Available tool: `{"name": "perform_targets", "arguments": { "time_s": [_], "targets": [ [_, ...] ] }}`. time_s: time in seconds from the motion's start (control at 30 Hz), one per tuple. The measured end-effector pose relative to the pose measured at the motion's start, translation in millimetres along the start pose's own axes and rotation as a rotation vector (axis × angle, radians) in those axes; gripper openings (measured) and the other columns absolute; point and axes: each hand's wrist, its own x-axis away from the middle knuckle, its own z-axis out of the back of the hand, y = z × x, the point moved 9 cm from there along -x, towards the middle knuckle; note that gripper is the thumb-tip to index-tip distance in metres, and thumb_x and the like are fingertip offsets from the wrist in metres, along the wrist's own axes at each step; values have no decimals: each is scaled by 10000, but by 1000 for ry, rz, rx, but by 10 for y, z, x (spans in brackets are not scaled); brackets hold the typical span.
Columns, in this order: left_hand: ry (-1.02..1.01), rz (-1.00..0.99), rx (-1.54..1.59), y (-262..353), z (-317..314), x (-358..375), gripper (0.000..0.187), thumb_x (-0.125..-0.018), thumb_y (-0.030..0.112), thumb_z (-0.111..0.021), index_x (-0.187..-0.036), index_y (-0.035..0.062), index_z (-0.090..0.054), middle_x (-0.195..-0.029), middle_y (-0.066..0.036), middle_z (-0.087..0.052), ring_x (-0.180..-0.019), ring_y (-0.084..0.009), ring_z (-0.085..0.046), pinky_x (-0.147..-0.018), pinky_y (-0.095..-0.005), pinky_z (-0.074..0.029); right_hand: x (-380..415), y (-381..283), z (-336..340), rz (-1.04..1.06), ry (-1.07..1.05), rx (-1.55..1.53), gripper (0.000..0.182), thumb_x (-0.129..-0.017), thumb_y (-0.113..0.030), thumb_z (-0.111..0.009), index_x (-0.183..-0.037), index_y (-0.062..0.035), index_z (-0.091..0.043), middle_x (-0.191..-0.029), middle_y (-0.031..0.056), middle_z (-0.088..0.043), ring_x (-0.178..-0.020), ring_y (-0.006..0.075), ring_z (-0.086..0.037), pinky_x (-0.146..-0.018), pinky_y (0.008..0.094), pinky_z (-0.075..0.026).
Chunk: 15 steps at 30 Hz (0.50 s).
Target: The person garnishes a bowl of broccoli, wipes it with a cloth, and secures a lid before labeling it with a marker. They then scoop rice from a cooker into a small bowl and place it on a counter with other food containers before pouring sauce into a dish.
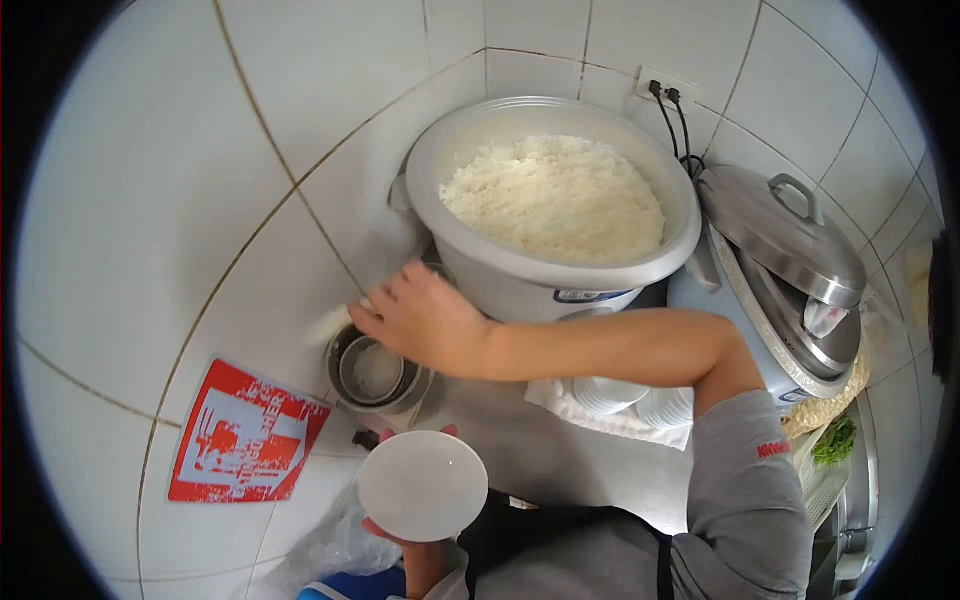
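My left hand (380, 533) holds a white bowl (423, 487) low in the view, with fingertips showing at its rim. Over a metal container (372, 370) on the counter is my right hand (425, 318), its arm stretched across from the right. The fingers are bent and blurred, and a pale, smeared object (332, 325) shows beside them; I cannot make out the grip on it. Behind my right hand stands a large grey cooker pot (470, 245) filled with white rice (560, 195).
A second cooker (730, 310) with a tilted metal lid (790, 235) stands at the right. Stacked white bowls (605, 393) rest on a white cloth (655, 432) beneath my right forearm. A red sign (245, 435) is on the tiled wall. Green leaves (835, 440) lie far right.
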Motion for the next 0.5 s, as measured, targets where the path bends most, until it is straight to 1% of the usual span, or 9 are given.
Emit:
{"name": "perform_targets", "arguments": {
  "time_s": [0.07, 0.1, 0.17, 0.2, 0.27, 0.3, 0.4, 0.47, 0.5],
  "targets": [
    [-246, -113, 48, 103, -255, -312, 895, -743, 730, -397, -1403, 158, -200, -1426, -123, -248, -1268, -449, -253, -997, -558, -305, -77, 551, 167, -58, -38, 83, 317, -767, -166, -528, -1080, -128, -564, -825, 26, -566, -826, 191, -544, -751, 367, -384],
    [-246, -108, 51, 81, -219, -421, 895, -743, 730, -397, -1403, 158, -200, -1426, -123, -248, -1268, -449, -253, -997, -558, -305, -64, 926, 87, -151, -99, 99, 324, -777, -172, -532, -1095, -112, -554, -871, 55, -580, -897, 222, -546, -831, 389, -363],
    [11, -405, -2, 263, 77, -594, 858, -768, 723, -369, -1402, 170, -198, -1440, -95, -224, -1291, -395, -245, -1008, -556, -291, 38, 1695, -61, -242, -240, 226, 327, -781, -163, -554, -1103, -106, -549, -931, 91, -592, -1001, 261, -535, -948, 414, -314],
    [13, -409, -1, 227, 65, -781, 858, -768, 723, -369, -1402, 170, -198, -1440, -95, -224, -1291, -395, -245, -1008, -556, -291, 146, 2092, -133, -248, -319, 339, 323, -776, -149, -570, -1097, -115, -555, -945, 99, -589, -1034, 268, -523, -986, 418, -285],
    [-411, -357, 208, 152, -356, -1234, 827, -789, 718, -327, -1402, 178, -201, -1440, -79, -229, -1304, -342, -241, -1021, -549, -274, 535, 2852, -628, -216, -489, 610, 222, -779, -175, -589, -999, -166, -609, -954, 24, -618, -1034, 197, -510, -982, 390, -260],
    [-405, -351, 207, 71, -408, -1463, 827, -789, 718, -327, -1402, 178, -201, -1440, -79, -229, -1304, -342, -241, -1021, -549, -274, 828, 3287, -1036, -227, -570, 673, 167, -780, -202, -583, -935, -208, -644, -907, -31, -632, -992, 160, -519, -981, 359, -236],
    [257, -374, -653, -269, -303, -2122, 856, -786, 700, -391, -1405, 154, -164, -1438, -55, -204, -1299, -291, -251, -1032, -466, -290, 1792, 4126, -1710, -129, -835, 730, 138, -783, -171, -557, -859, -238, -651, -860, -47, -632, -975, 145, -523, -992, 341, -217],
    [181, -412, -651, -362, -713, -2334, 1054, -715, 630, -598, -1396, 47, -44, -1379, -152, -203, -1251, -286, -289, -1000, -410, -306, 2040, 4164, -1561, -182, -825, 633, 152, -784, -153, -552, -877, -228, -646, -844, -34, -631, -969, 152, -526, -991, 346, -223],
    [184, -386, -652, -447, -720, -2387, 1054, -715, 630, -598, -1396, 47, -44, -1379, -152, -203, -1251, -286, -289, -1000, -410, -306, 2157, 4130, -1475, -224, -821, 534, 168, -784, -135, -548, -896, -219, -641, -829, -21, -631, -963, 159, -530, -989, 350, -228]
  ]
}}
